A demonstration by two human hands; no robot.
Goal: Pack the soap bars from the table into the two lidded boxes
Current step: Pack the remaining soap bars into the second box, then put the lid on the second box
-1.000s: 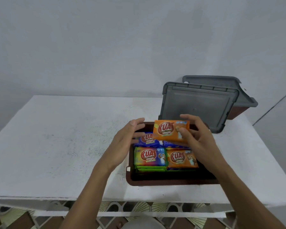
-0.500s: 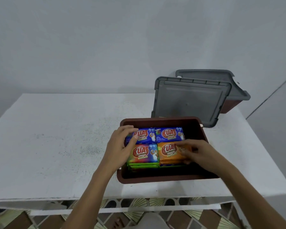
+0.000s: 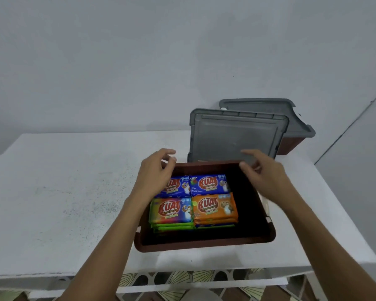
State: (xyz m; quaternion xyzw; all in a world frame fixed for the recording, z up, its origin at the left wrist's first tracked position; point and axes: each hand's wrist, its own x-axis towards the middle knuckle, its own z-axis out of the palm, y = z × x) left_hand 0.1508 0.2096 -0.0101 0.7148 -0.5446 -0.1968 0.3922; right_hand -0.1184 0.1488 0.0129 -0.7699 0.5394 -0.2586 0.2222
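Moved: both hands have come up out of the open box (image 3: 204, 244) since half a second ago; the orange bar (image 3: 214, 208) the right hand was setting down now lies inside, let go.
Left hand (image 3: 155, 170): over the open box's far left corner, fingers loosely curled, holding nothing.
Right hand (image 3: 267, 172): over the far right corner, in front of the loose lid (image 3: 234, 135), fingers relaxed, empty.
Writing: "KUAT" on every wrapper that shows; the smaller print is too blurred to read.
Soap bars on top: four. The blue bar (image 3: 178, 186) and second blue bar (image 3: 208, 184) lie at the back, the green bar (image 3: 172, 210) front left, the orange one front right. Edges of more green wrappers show beneath.
Boxes: two, brown. The open one sits near the front edge of the table (image 3: 52, 192), right of middle; the shut box (image 3: 289, 145) is at the far right corner.
Lids: two, grey. The loose one stands propped against the shut box; the fitted lid (image 3: 291, 109) is on that box.
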